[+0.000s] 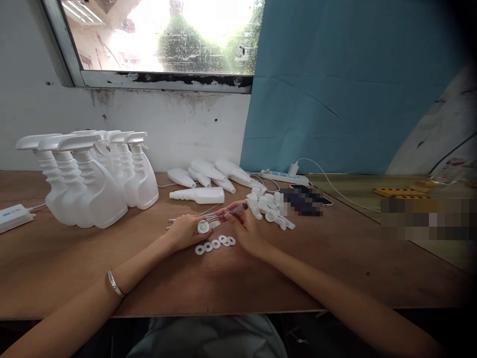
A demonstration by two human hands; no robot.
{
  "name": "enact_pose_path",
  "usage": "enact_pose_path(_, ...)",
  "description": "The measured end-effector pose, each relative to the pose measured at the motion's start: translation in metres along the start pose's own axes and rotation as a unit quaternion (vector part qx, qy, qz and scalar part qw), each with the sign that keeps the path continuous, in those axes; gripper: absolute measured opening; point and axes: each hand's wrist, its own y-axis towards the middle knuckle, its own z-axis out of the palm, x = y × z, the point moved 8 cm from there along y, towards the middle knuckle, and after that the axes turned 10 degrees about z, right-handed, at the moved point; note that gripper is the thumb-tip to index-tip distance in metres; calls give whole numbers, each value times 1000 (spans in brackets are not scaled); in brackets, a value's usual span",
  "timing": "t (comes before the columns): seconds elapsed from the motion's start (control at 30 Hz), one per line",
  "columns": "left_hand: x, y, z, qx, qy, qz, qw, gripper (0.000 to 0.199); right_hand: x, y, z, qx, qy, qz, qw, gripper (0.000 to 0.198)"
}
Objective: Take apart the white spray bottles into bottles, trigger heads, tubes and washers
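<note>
My left hand (185, 231) is closed around a white spray trigger head (203, 227), its round collar facing me. In my right hand (246, 231) is a slim tool with a clear handle and a dark end, which looks like a screwdriver (235, 211). Its shaft points left toward the trigger head; whether the tip touches is hidden by the fingers. Several flat white ring washers (216, 244) lie in a short row on the table just below my hands. Thin white tubes (171, 222) stick out past my left hand.
Assembled white spray bottles (97, 189) stand at left. Bottles without heads (197, 195) lie near the wall. Loose trigger heads (274, 209) are piled right of my hands, beside a phone (324, 199). A power strip (285, 177) and a white box (15, 218) have cables.
</note>
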Motion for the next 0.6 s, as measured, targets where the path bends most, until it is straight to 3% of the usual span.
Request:
enact_pose_path(0.17,-1,1,2,18,46,3,999,32,-9,7,-5,-21,68,47,996,18)
enact_pose_path(0.27,-3,2,2,23,59,12,998,33,-8,6,-5,-19,50,36,998,14)
enact_pose_path(0.33,-3,1,2,24,61,10,998,33,0,1,-2,-6,-6,-10,1000,9)
enact_pose_path(0.4,-2,1,3,25,66,11,997,32,13,-8,7,24,-94,-105,990,12)
enact_pose_path(0.5,0,1,5,36,84,14,996,33,27,-28,27,89,-195,-262,941,19)
enact_pose_path(0.6,1,1,6,41,89,11,995,34,27,-30,28,79,-209,-277,935,21)
